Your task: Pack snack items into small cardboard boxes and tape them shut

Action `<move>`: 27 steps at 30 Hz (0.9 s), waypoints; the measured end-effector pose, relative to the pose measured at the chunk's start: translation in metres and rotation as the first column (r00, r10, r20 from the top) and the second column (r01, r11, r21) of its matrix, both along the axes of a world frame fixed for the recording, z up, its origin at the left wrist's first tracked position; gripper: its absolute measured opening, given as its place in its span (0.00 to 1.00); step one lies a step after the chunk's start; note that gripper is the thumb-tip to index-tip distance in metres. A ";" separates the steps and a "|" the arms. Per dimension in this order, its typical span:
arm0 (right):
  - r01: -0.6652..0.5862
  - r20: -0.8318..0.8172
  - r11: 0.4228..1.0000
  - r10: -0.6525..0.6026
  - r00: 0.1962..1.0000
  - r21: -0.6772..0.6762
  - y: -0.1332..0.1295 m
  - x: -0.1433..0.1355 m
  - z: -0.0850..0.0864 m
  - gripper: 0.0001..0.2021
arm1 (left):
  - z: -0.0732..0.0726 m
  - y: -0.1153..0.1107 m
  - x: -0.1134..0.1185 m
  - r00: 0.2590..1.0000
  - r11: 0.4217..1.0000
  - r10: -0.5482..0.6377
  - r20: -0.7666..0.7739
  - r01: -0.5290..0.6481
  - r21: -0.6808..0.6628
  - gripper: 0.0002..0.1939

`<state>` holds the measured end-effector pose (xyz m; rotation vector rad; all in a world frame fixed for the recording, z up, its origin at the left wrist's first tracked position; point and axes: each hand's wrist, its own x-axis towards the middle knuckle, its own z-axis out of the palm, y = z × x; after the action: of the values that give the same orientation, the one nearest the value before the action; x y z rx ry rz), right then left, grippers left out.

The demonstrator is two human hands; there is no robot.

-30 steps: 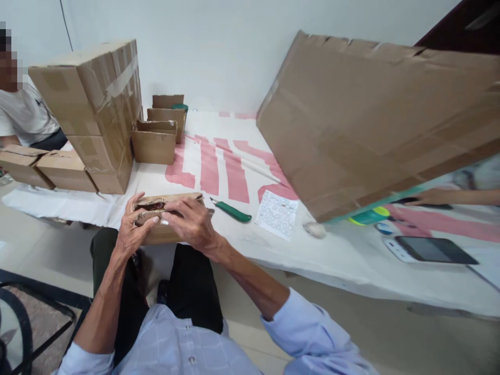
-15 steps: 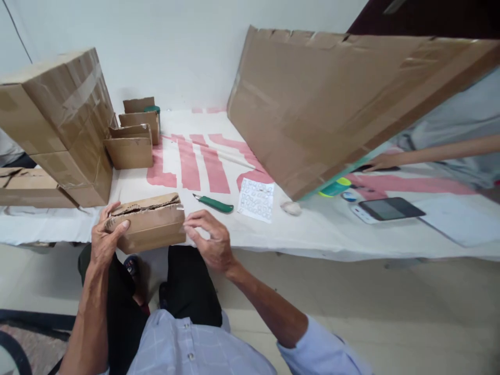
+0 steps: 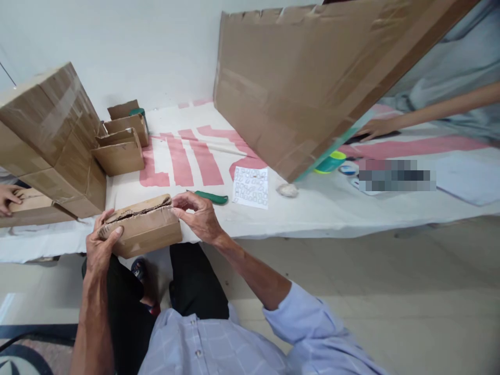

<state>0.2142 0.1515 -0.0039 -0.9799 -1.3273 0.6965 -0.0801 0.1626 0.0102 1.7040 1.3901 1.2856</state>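
A small brown cardboard box [image 3: 146,232] with a ragged slit along its top is at the table's front edge. My left hand [image 3: 102,240] grips its left end, thumb on the front face. The fingers of my right hand [image 3: 199,214] are bent and pinched at the box's upper right corner; whether they hold a flap or a bit of tape there is too small to tell. Just behind my right hand lies a green cutter knife [image 3: 213,197]. Beside the knife is a white sheet with printed small shapes [image 3: 250,187].
Tall cardboard boxes [image 3: 50,135] and small open boxes [image 3: 121,153] stand at left. A large cardboard panel [image 3: 297,78] leans at right, near a crumpled lump [image 3: 287,190] and a tape roll [image 3: 330,162]. Other people's hands show at far left [image 3: 8,198] and right [image 3: 377,128].
My right hand has moved up and left onto the box's upper right corner. Another person's hand has appeared at the far left. The whole view has shifted slightly.
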 end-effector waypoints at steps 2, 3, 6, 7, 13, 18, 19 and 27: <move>0.048 0.047 0.997 -0.051 0.998 0.065 -0.001 0.000 -0.003 0.05 | 0.003 -0.001 -0.001 1.000 1.000 -0.012 -0.029 0.012 0.014 0.18; 0.070 0.075 0.992 -0.078 0.994 0.102 -0.001 0.001 -0.005 0.04 | 0.006 -0.001 -0.002 0.998 0.999 -0.015 -0.058 0.017 0.031 0.18; 0.109 0.130 0.975 -0.136 0.982 0.195 -0.003 0.002 -0.007 0.01 | 0.019 -0.005 0.001 0.972 0.988 0.004 -0.234 0.033 0.152 0.17; 0.108 0.134 0.972 -0.138 0.981 0.210 -0.005 0.003 -0.007 0.01 | 0.024 -0.007 0.003 0.953 0.978 0.017 -0.304 0.048 0.204 0.16; 0.016 0.006 0.998 -0.016 1.000 0.055 -0.015 0.006 -0.004 0.08 | 0.043 -0.018 0.019 0.818 0.922 -0.064 -0.571 0.267 0.279 0.07; -0.070 -0.209 0.993 0.050 0.977 -0.090 -0.018 0.025 -0.011 0.16 | 0.040 -0.024 0.021 0.835 0.906 -0.046 -0.548 0.266 0.329 0.05; -0.092 -0.226 0.990 0.066 0.972 -0.109 -0.018 0.028 -0.012 0.16 | 0.039 -0.024 0.020 0.837 0.905 -0.048 -0.546 0.267 0.330 0.05; -0.045 -0.299 0.983 -0.010 0.954 -0.178 -0.029 0.037 -0.015 0.16 | 0.041 -0.028 0.022 0.823 0.900 -0.006 -0.568 0.252 0.357 0.04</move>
<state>0.2515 0.1225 -0.0191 -0.9651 -1.0196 0.9541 -0.0577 0.1341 0.0511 2.5872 1.3131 1.1026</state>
